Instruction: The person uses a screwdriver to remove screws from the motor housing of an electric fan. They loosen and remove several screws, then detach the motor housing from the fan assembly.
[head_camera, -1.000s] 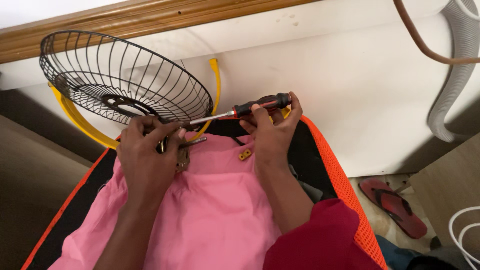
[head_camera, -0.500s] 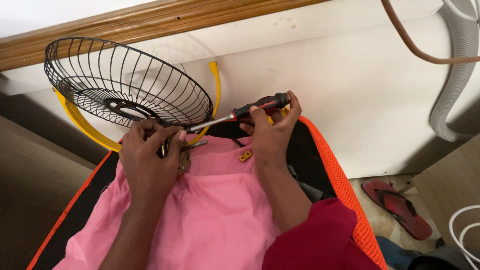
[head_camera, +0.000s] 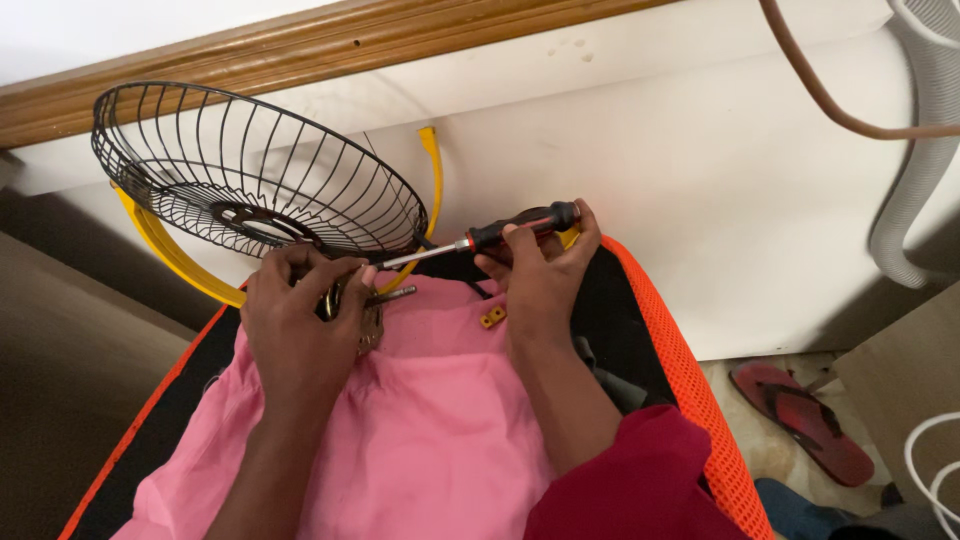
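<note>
Gripping a screwdriver with a black-and-red handle and a bright steel shaft (head_camera: 470, 238), my right hand (head_camera: 540, 275) is clenched round the handle, thumb on top. The tool's long axis runs nearly level, handle to my right, tip pointing left and slightly down toward my left hand (head_camera: 300, 320). My left hand's fingers are curled tight around a small dull metal part with a short protruding shaft (head_camera: 385, 296), held over the pink cloth (head_camera: 430, 420) across my lap. The tip lies just beside that part, at my left fingertips; exact contact is hidden by my fingers. A black wire fan guard (head_camera: 250, 175) sits tilted just beyond my left hand, its rim overhanging the tip, with a yellow plastic ring (head_camera: 165, 250) beneath it. A small yellow block (head_camera: 491, 317) rests on the cloth between my wrists. An orange mesh edge (head_camera: 680, 370) borders my right forearm; a red sandal (head_camera: 805, 420) lies well apart.
</note>
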